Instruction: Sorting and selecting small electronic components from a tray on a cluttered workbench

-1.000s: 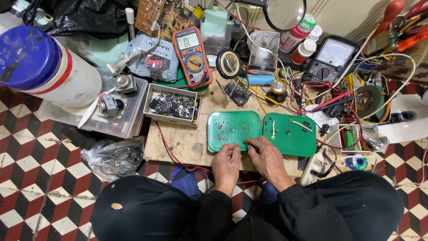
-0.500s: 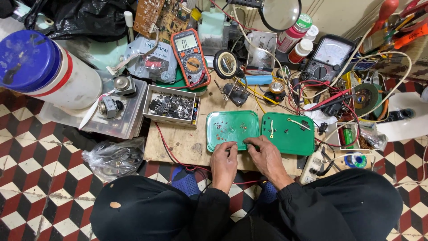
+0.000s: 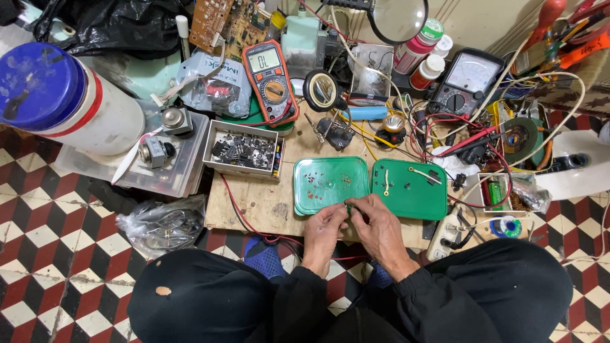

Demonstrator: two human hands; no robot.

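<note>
My left hand [image 3: 323, 234] and my right hand [image 3: 376, 225] meet over the near edge of a wooden board [image 3: 267, 202]. Their fingertips pinch a tiny green part [image 3: 349, 207] between them; which hand carries it I cannot tell. Just beyond the fingers lie two green plastic lids. The left lid [image 3: 330, 184] holds several small red and dark bits. The right lid [image 3: 410, 187] holds a thin white piece and a small dark part. My dark-sleeved arms and black-clad knees fill the bottom of the view.
An orange multimeter [image 3: 271, 81], an analog meter [image 3: 467, 81], a magnifier [image 3: 397, 18], tangled wires and a grey box of metal parts [image 3: 244, 152] crowd the board. A big white jar with a blue lid [image 3: 60, 98] lies at left. A plastic bag [image 3: 162, 223] sits on the checkered floor.
My two hands have drawn a little closer together at the lids' near edge, fingertips now touching. Nothing else on the board has moved.
</note>
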